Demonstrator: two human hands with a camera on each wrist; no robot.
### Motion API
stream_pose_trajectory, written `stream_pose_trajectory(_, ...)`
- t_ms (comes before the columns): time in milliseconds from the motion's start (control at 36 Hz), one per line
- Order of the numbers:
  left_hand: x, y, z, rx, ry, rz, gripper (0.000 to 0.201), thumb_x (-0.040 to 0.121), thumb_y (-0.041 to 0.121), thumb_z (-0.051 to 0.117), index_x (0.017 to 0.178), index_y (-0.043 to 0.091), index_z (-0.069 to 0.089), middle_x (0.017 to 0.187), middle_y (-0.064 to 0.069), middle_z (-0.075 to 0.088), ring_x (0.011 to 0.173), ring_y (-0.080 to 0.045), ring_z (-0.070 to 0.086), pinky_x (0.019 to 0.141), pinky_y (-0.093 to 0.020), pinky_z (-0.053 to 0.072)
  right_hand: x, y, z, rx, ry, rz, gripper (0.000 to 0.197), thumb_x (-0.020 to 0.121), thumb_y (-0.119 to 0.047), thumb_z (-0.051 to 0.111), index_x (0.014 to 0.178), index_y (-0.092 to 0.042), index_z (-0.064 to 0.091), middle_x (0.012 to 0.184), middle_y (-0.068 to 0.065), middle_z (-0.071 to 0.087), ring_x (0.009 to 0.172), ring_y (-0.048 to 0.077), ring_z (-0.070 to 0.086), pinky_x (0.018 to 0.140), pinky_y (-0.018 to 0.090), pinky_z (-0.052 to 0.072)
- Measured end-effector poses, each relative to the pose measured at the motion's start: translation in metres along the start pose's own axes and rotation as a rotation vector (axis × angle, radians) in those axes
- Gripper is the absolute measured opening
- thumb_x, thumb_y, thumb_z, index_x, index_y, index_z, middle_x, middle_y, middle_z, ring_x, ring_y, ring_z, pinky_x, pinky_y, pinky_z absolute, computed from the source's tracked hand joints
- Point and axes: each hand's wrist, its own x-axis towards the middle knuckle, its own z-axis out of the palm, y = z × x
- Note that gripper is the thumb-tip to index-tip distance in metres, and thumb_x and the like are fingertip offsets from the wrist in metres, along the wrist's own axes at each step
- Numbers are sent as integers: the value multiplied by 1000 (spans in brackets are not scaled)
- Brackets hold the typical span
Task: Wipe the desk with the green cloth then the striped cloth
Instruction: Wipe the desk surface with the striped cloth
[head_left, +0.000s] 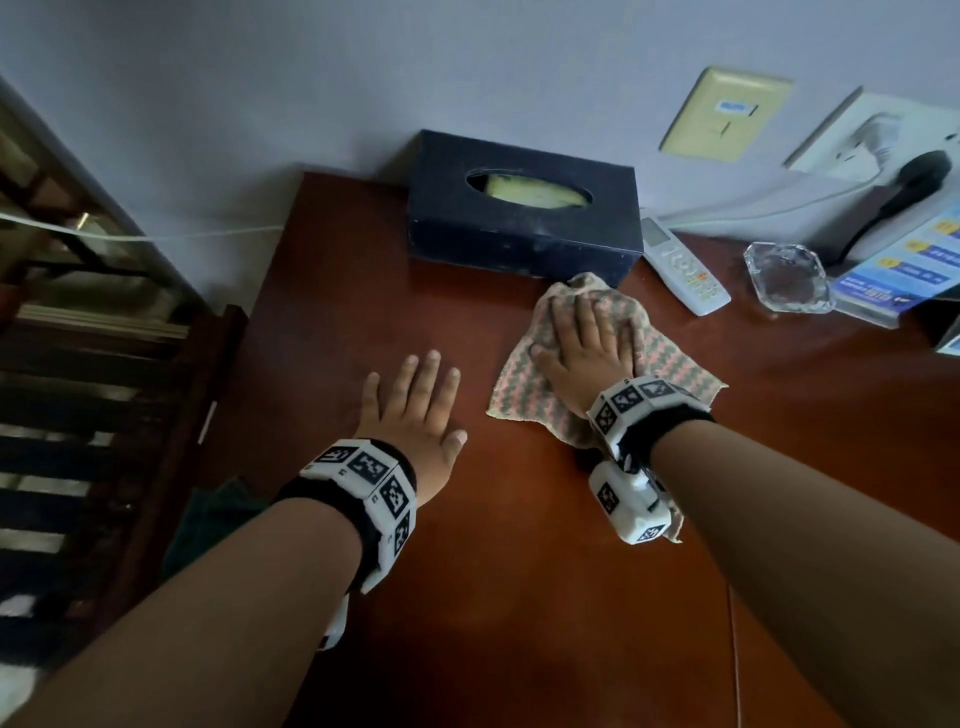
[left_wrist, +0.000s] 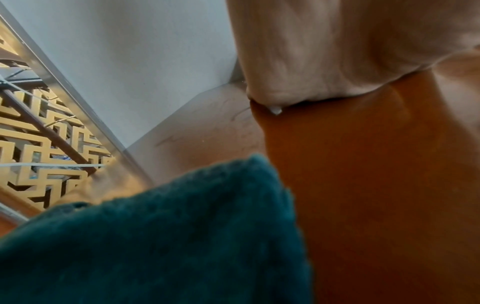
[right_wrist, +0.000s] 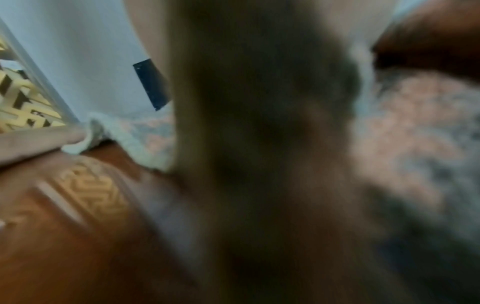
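The striped cloth (head_left: 670, 364), pink and grey zigzag, lies spread on the reddish-brown desk (head_left: 519, 571) just in front of the tissue box. My right hand (head_left: 587, 343) presses flat on it with straight fingers. My left hand (head_left: 415, 405) rests flat on the bare desk to the left of the cloth, fingers spread. The dark green cloth (head_left: 208, 525) lies bunched at the desk's left edge, partly hidden under my left forearm; it fills the lower left as the green cloth (left_wrist: 155, 236) in the left wrist view. The right wrist view is blurred, with the striped cloth (right_wrist: 415, 127) at right.
A dark tissue box (head_left: 519, 218) stands at the back against the wall. To its right lie a white remote (head_left: 680, 265), a glass ashtray (head_left: 784, 278), a leaflet stand (head_left: 904, 265) and a black phone handset (head_left: 904, 192). A dark wooden chair (head_left: 104, 395) stands at left.
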Motion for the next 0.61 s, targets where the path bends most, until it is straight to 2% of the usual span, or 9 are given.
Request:
stream_pose_trajectory(83,-1,0,-1,0,2,2,61,99,45,5,141,21,-32,146,-3,-42,137,-22,-34,113,-52,-14,-7,-13,2,-22,-24,3,66,97,-54,23,150,-34,-12,157,-1,-24,143,20,-23,111,48,-20)
stream_pose_trajectory(222,-2,1,-1,8,16,-6,61,99,44,6,143,21,-29,148,-2,-39,138,-21,-32,114,-51,-12,-33,-38,13,-104,-123,-211,65,98,-52,17,147,-31,-20,153,0,-32,140,20,-30,111,52,-20)
stream_pose_trajectory(361,-2,2,-1,15,30,-19,61,99,43,9,144,22,-27,149,0,-38,139,-20,-30,114,-50,-10,-32,-42,16,-132,-164,-291,66,98,-52,21,148,-32,-17,153,-3,-33,139,17,-32,112,51,-20)
stream_pose_trajectory(528,2,-1,0,18,4,-20,61,98,47,4,143,22,-29,147,0,-40,138,-20,-32,114,-50,-10,-5,-28,3,-63,-105,-207,68,96,-56,24,149,-36,-13,155,-7,-28,142,14,-25,112,47,-17)
stream_pose_trajectory(611,2,-1,1,22,4,-19,62,98,48,4,142,23,-30,148,0,-40,139,-20,-31,113,-50,-10,-2,-14,-3,52,-121,-141,69,96,-57,28,148,-39,-13,155,-10,-28,142,13,-26,113,46,-11)
